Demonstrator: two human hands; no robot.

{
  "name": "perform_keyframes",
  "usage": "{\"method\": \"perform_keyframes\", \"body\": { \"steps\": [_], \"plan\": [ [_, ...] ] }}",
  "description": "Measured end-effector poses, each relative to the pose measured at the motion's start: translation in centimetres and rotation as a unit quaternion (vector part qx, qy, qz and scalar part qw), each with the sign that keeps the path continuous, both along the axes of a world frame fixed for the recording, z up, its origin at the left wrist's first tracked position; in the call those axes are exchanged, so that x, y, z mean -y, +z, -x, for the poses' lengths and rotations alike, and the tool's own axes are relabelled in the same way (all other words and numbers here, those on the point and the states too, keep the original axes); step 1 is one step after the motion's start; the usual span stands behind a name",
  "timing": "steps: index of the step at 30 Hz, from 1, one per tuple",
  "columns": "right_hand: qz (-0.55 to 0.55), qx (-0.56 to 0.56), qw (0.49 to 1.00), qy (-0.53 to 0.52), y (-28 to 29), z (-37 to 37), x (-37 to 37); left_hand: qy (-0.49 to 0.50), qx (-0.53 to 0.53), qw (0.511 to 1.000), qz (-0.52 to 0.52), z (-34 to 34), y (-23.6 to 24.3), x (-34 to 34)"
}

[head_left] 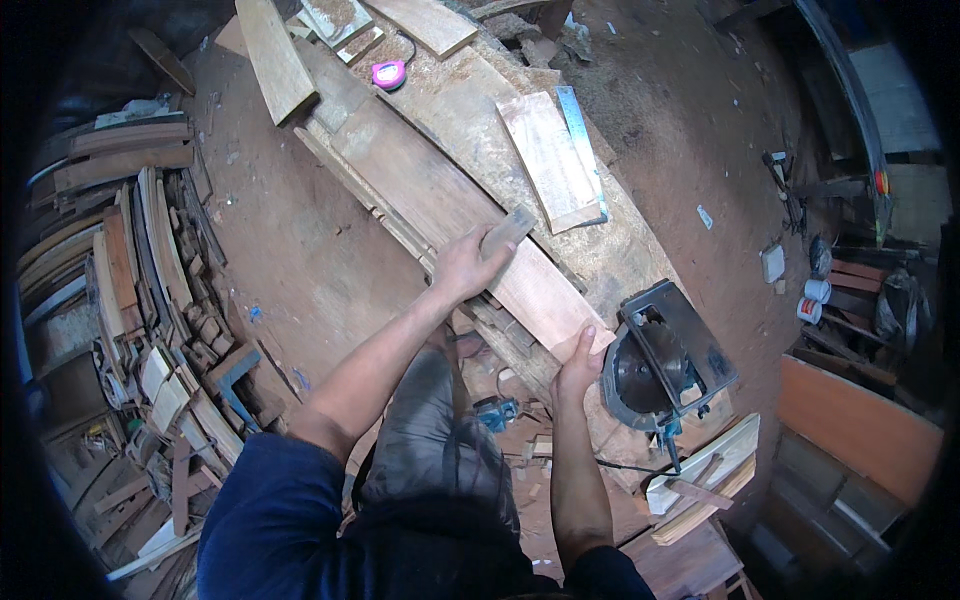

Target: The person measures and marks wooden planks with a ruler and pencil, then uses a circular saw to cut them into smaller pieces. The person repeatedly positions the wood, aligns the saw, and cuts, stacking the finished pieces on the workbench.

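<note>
my left hand (465,268) grips a small block (508,230), my right hand (577,374) clasps the plank (425,190) lying eleven-to-four o'clock across the tabletop (622,256), near end pale, darker far stretch seemingly unfinished.

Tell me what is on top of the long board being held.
A small block, gripped by the left hand, sits on the long board; the right hand has its thumb on the near end. The surface beneath these is covered and cannot be seen.
</note>
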State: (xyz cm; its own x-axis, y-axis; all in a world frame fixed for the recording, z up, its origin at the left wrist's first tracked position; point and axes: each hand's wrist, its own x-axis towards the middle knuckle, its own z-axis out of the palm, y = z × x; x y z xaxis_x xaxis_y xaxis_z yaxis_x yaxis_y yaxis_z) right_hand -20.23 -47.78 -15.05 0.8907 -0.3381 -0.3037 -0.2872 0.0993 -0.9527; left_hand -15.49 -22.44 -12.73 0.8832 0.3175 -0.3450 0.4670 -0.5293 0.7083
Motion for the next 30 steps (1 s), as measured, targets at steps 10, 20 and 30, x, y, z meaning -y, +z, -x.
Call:
{"method": "perform_keyframes", "body": {
  "steps": [10,20,30],
  "plan": [
    [-0.039,-0.063,0.997,0.002,1.0,-0.7,-1.4,0.076,0.023,0.995,-0.058,0.0,0.4,2.0],
    [-0.029,-0.046,0.998,-0.017,-1.6,-0.1,-1.8,0.014,0.041,0.989,-0.143,-0.4,0.9,2.3],
    [0.089,-0.045,0.992,0.078,-2.0,-1.1,-0.6,0.028,0.018,0.994,-0.104,-0.9,1.5,2.0]
  ]
}}
